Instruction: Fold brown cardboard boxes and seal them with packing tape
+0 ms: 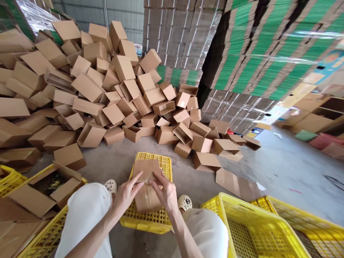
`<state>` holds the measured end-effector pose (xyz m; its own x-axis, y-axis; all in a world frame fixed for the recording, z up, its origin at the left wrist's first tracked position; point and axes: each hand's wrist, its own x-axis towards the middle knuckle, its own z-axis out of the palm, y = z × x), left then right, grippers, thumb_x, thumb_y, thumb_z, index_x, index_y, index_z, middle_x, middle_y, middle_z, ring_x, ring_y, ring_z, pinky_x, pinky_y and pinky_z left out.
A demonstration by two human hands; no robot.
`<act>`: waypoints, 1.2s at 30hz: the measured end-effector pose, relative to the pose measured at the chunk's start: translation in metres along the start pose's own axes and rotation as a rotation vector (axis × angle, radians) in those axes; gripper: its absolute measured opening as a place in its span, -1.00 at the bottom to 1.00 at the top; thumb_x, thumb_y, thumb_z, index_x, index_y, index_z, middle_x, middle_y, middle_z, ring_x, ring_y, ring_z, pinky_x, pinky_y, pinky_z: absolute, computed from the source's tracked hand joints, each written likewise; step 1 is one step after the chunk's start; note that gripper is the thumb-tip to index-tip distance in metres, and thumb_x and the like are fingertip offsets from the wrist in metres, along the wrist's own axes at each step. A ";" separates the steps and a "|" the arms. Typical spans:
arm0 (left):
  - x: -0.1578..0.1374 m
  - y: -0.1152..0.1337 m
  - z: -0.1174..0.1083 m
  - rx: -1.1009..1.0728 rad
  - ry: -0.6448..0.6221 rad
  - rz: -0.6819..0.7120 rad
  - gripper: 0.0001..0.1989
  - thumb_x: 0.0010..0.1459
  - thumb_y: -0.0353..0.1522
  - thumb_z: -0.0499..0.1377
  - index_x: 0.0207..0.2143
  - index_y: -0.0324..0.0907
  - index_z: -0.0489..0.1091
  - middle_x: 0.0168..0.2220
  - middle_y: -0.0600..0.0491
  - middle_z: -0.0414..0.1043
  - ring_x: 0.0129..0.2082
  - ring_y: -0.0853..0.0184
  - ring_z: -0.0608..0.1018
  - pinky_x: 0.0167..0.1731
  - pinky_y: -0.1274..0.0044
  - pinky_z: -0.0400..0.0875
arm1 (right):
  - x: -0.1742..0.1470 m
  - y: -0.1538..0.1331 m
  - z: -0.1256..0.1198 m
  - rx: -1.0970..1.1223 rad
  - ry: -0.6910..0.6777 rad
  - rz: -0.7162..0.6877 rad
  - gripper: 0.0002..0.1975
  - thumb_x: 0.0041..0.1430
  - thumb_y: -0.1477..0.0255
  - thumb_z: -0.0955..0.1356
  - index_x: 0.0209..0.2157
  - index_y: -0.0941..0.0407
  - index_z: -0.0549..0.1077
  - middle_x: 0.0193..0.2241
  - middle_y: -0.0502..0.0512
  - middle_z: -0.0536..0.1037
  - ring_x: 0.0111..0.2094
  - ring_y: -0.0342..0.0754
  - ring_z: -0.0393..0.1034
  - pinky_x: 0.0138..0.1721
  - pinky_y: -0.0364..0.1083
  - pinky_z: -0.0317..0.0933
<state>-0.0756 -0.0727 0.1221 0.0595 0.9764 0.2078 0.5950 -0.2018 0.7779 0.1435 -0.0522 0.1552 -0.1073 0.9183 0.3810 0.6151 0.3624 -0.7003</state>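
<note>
A small brown cardboard box (pixel 147 200) rests on an upturned-looking yellow plastic crate (pixel 145 226) between my knees. Clear tape or a seam runs along its middle. My left hand (pixel 127 190) grips the box's left side, with thumb and fingers near a fold across it. On the right side, my right hand (pixel 164 190) holds the box in the same way, its thumb close to the central seam. A small bluish bit shows beside the right fingers, too little to name.
A large heap of open cardboard boxes (pixel 88 87) fills the floor ahead. Bundled flat cardboard (pixel 249 46) towers at the back right. A yellow crate (pixel 242 215) stands to my right. At left, an open carton (pixel 32 197) with dark contents sits in another yellow crate (pixel 57 224).
</note>
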 end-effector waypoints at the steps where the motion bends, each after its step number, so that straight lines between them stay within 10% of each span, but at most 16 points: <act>1: -0.002 0.003 -0.003 0.038 -0.001 -0.013 -0.48 0.44 -0.05 0.07 0.38 0.11 0.32 0.16 0.03 0.61 0.01 0.14 0.71 -0.02 0.43 0.59 | -0.002 -0.005 -0.003 -0.011 0.016 0.021 -0.56 0.33 0.09 0.42 0.12 -0.01 0.63 0.20 0.20 0.58 0.08 0.17 0.61 0.09 0.01 0.49; 6: -0.004 -0.002 0.003 0.232 -0.009 -0.073 -0.53 0.44 -0.06 0.09 0.29 0.06 0.44 -0.08 -0.02 0.72 -0.15 0.12 0.75 -0.10 0.46 0.58 | -0.019 0.000 0.001 -0.060 -0.049 0.107 -0.66 0.37 0.14 0.39 0.06 -0.06 0.64 0.00 0.09 0.71 -0.14 0.08 0.69 -0.11 -0.07 0.54; 9: 0.002 -0.014 0.023 0.327 0.027 -0.077 -0.48 0.47 -0.13 0.04 0.39 0.01 0.31 0.08 -0.12 0.65 -0.08 0.10 0.73 -0.09 0.45 0.59 | -0.021 0.019 0.028 -0.176 -0.019 0.110 -0.57 0.39 0.26 0.35 0.24 -0.04 0.52 0.22 0.17 0.57 0.04 0.10 0.63 0.02 -0.03 0.51; 15: -0.018 -0.043 0.085 0.459 -0.159 -0.131 -0.45 0.46 -0.25 0.00 0.46 0.00 0.20 0.52 -0.40 -0.06 -0.23 0.02 0.76 -0.27 0.25 0.68 | -0.037 0.060 0.089 -0.380 -0.160 0.061 -0.51 0.43 0.39 0.26 0.32 0.00 0.44 0.43 0.20 0.29 0.33 0.13 0.37 0.15 0.04 0.44; 19: -0.059 -0.062 0.113 0.462 -0.046 -0.002 -0.39 0.50 -0.29 -0.09 0.54 -0.01 -0.05 0.57 -0.26 -0.24 0.26 -0.04 0.54 -0.03 0.29 0.65 | -0.077 0.079 0.100 -0.499 -0.205 -0.038 -0.44 0.45 0.40 0.21 0.43 0.00 0.28 0.44 0.19 0.24 0.47 0.22 0.08 0.34 0.28 0.21; 23: -0.100 -0.063 0.120 0.606 0.055 0.164 -0.28 0.43 -0.38 0.01 0.55 -0.11 -0.16 0.54 -0.17 -0.07 0.50 -0.02 0.16 0.29 0.18 0.42 | -0.130 0.084 0.096 -0.513 -0.147 -0.110 -0.34 0.40 0.49 0.22 0.48 -0.04 0.15 0.43 0.14 0.25 0.43 0.17 0.17 0.38 0.22 0.20; 28: -0.137 -0.053 0.129 0.700 0.115 0.307 -0.11 0.20 -0.56 0.04 0.55 -0.25 -0.18 0.47 -0.20 0.18 0.45 0.03 0.29 0.35 0.17 0.35 | -0.179 0.077 0.086 -0.448 -0.127 -0.214 -0.26 0.30 0.59 0.23 0.48 0.00 0.16 0.35 0.13 0.40 0.36 0.14 0.32 0.31 0.14 0.35; 36: -0.158 -0.071 0.162 0.704 0.118 0.394 -0.10 0.14 -0.45 0.20 0.52 -0.19 0.01 0.32 -0.26 0.42 0.30 -0.11 0.49 0.25 0.02 0.43 | -0.135 0.063 0.098 -0.416 -0.193 -0.176 -0.50 0.47 0.43 0.21 0.37 0.09 0.36 0.33 0.20 0.42 0.37 0.16 0.29 0.32 0.18 0.35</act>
<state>0.0029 -0.2004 -0.0622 0.3082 0.8215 0.4797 0.9147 -0.3945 0.0877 0.1205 -0.1378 0.0005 -0.3562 0.8759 0.3256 0.8303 0.4565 -0.3197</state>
